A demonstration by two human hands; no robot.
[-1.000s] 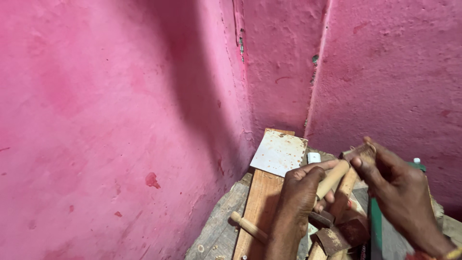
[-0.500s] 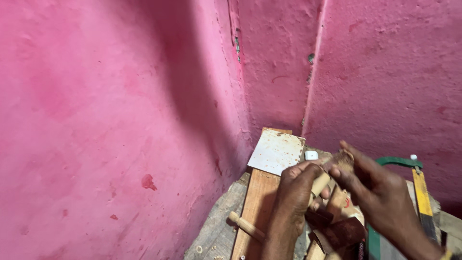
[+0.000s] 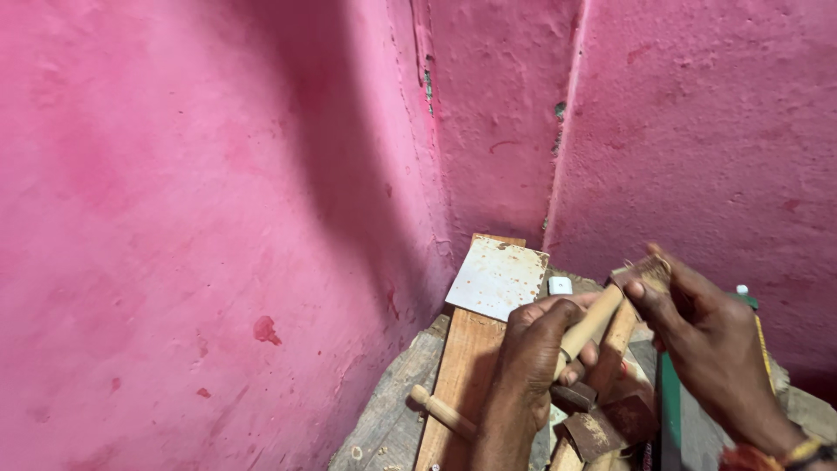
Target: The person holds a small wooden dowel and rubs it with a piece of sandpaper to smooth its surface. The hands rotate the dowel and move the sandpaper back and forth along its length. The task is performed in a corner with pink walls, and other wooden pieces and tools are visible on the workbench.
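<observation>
Hands have drifted a touch lower and rightward in view over the last second, and the work looks unchanged. The left hand [image 3: 545, 349] stays wrapped tight round the wooden handle [image 3: 591, 323], while the right hand [image 3: 711, 349] pinches the bristly tip [image 3: 643, 272] at its upper end. That handle slants up from the left grip to the right fingertips, above a wooden plank [image 3: 458, 384] with a pale square sheet [image 3: 497, 277] and a loose peg [image 3: 443, 412] on the cluttered surface [image 3: 388, 419], by the pink wall [image 3: 192, 218].
</observation>
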